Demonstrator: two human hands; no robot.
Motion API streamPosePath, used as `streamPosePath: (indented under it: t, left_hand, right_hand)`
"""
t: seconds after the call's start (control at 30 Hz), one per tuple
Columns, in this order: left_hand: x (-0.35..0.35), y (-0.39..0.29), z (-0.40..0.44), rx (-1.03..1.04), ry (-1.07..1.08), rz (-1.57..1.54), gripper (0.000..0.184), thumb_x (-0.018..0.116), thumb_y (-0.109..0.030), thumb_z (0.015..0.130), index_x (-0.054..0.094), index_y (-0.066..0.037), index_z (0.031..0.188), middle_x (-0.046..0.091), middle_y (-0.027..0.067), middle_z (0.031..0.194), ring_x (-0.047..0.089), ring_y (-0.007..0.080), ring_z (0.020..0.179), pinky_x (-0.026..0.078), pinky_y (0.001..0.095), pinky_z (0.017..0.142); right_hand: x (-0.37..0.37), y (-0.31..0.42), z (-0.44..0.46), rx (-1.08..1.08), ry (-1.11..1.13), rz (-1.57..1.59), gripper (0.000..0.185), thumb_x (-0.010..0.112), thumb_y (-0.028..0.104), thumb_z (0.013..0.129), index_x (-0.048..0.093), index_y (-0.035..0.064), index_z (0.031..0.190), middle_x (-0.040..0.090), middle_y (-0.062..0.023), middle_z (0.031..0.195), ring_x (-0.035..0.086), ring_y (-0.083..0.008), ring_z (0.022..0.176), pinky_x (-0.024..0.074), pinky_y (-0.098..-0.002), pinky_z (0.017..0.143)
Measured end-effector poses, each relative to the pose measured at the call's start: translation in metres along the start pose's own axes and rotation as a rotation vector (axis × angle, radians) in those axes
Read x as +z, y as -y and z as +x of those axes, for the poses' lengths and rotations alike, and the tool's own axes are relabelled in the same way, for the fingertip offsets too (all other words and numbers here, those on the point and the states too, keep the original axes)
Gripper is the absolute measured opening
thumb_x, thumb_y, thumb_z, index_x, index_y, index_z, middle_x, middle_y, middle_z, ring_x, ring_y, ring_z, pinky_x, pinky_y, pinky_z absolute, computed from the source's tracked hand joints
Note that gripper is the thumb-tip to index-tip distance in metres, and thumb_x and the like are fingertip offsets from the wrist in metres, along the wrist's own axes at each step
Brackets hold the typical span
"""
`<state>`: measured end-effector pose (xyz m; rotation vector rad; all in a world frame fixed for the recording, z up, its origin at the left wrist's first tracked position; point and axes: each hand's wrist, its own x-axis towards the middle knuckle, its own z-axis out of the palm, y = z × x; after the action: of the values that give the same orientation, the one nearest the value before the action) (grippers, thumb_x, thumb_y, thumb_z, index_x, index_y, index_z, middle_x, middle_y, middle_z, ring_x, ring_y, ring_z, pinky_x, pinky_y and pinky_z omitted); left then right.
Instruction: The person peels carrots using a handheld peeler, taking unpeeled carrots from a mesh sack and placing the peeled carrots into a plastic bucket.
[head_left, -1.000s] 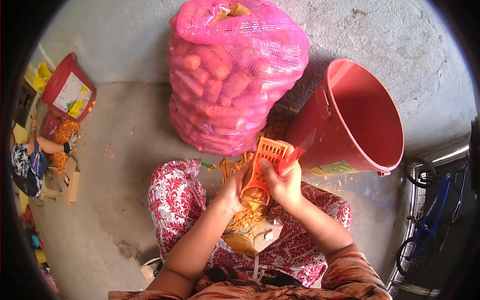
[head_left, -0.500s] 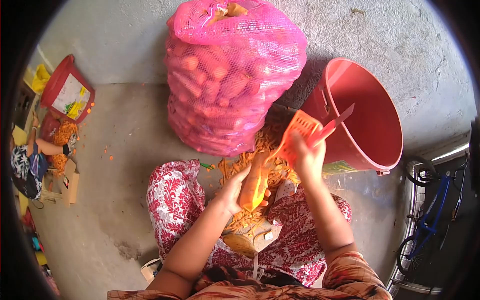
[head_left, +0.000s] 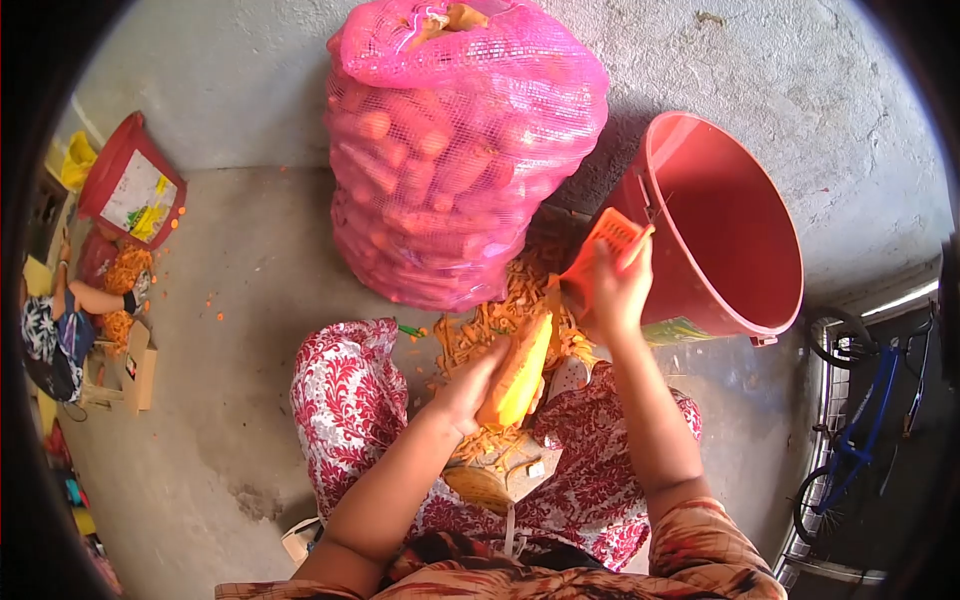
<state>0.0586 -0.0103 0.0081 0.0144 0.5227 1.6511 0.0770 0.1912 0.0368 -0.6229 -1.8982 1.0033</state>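
Note:
A large carrot, bright yellow-orange where its skin is off, lies in my left hand, whose fingers wrap around its lower end. Its tip points up and away from me. My right hand is closed around an orange-red slotted peeler, just beyond the carrot's far end. A narrow strip that looks like the knife sticks out beside the same hand; its blade is hard to make out. Beneath both hands is a heap of carrot peelings on the floor.
A pink mesh sack full of carrots stands ahead against the wall. To its right leans a large red bucket. Another person sits at far left by a red tub and orange peelings. A blue bicycle is at right.
My right hand has tilted the peeler and knife, so the knife blade no longer shows clearly. The carrot has turned in my left hand, showing more bright peeled surface.

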Motion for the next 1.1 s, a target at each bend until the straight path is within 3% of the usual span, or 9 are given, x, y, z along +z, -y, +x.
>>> streamPosePath:
  t: [0.2,0.23,0.53,0.7,0.73,0.77,0.8,0.87,1.1]
  left_hand:
    - [-0.009,-0.005,0.006,-0.015,-0.140,-0.109,0.047,0.039,-0.045,0.085,0.048,-0.005,0.107,0.059,0.0141,0.087,0.060,0.0241,0.071,0.051,0.0390,0.061]
    - [-0.006,-0.007,0.007,-0.002,-0.144,-0.084,0.046,0.040,-0.045,0.085,0.048,-0.005,0.107,0.059,0.0134,0.088,0.060,0.0233,0.071,0.052,0.0384,0.061]
    - [-0.017,-0.002,0.011,0.113,-0.228,-0.155,0.038,0.036,-0.038,0.087,0.050,-0.007,0.105,0.061,0.0087,0.085,0.060,0.0202,0.072,0.051,0.0348,0.059]
    - [-0.013,-0.004,0.006,0.090,-0.133,-0.038,0.042,0.036,-0.041,0.088,0.048,-0.005,0.106,0.059,0.0107,0.085,0.060,0.0193,0.068,0.050,0.0311,0.058]
    - [-0.019,-0.001,0.005,0.061,-0.088,0.010,0.043,0.034,-0.041,0.088,0.047,-0.005,0.107,0.059,0.0119,0.086,0.060,0.0210,0.069,0.050,0.0317,0.058]
    - [-0.022,0.002,0.006,0.032,-0.040,0.055,0.045,0.033,-0.041,0.088,0.046,-0.004,0.109,0.059,0.0130,0.087,0.060,0.0227,0.070,0.050,0.0323,0.059]
    - [-0.014,0.001,0.000,-0.060,0.029,-0.006,0.046,0.032,-0.042,0.088,0.044,-0.003,0.110,0.058,0.0147,0.087,0.059,0.0241,0.070,0.049,0.0327,0.059]
    - [0.000,0.003,-0.005,0.027,-0.102,0.079,0.047,0.032,-0.042,0.089,0.043,-0.003,0.112,0.057,0.0143,0.086,0.059,0.0242,0.070,0.049,0.0332,0.059]
    - [-0.014,-0.009,0.001,0.033,-0.052,-0.121,0.039,0.037,-0.037,0.087,0.046,-0.007,0.110,0.059,0.0117,0.088,0.061,0.0274,0.071,0.052,0.0360,0.055]
  right_hand:
    - [0.002,0.031,-0.014,0.368,0.161,0.438,0.015,0.058,0.007,0.077,0.047,0.0039,0.088,0.054,-0.0030,0.069,0.050,-0.0082,0.053,0.0418,-0.0209,0.047]
    - [-0.004,0.052,-0.020,0.477,0.354,0.357,0.023,0.060,0.009,0.078,0.047,0.0033,0.096,0.055,-0.0025,0.081,0.053,-0.0091,0.066,0.0445,-0.0212,0.057]
    - [0.009,0.062,-0.063,0.284,0.572,0.404,0.034,0.062,0.004,0.074,0.042,0.0005,0.101,0.056,-0.0075,0.085,0.054,-0.0121,0.079,0.0454,-0.0269,0.069]
    - [0.010,0.044,-0.058,0.086,0.492,0.195,0.037,0.059,0.003,0.073,0.041,0.0003,0.105,0.055,-0.0101,0.084,0.056,-0.0184,0.074,0.0455,-0.0293,0.068]
    - [0.007,0.055,-0.044,0.420,0.419,0.335,0.035,0.059,0.002,0.072,0.042,0.0013,0.102,0.053,-0.0087,0.082,0.056,-0.0197,0.067,0.0460,-0.0288,0.063]
    - [0.009,-0.005,-0.026,0.082,0.249,0.051,0.030,0.056,0.000,0.073,0.041,0.0023,0.099,0.051,-0.0069,0.074,0.054,-0.0191,0.060,0.0456,-0.0289,0.056]
    - [0.005,-0.002,-0.006,0.310,0.114,0.273,0.026,0.056,0.002,0.074,0.041,0.0020,0.096,0.054,-0.0087,0.073,0.056,-0.0209,0.060,0.0453,-0.0318,0.053]
    - [-0.007,-0.011,0.017,0.131,-0.053,-0.280,0.025,0.053,0.000,0.077,0.041,0.0010,0.099,0.056,-0.0084,0.079,0.057,-0.0153,0.069,0.0481,-0.0268,0.059]
    - [-0.007,0.049,-0.023,0.410,0.282,0.499,0.028,0.058,0.002,0.077,0.043,0.0018,0.101,0.054,-0.0074,0.086,0.053,-0.0114,0.075,0.0459,-0.0248,0.065]
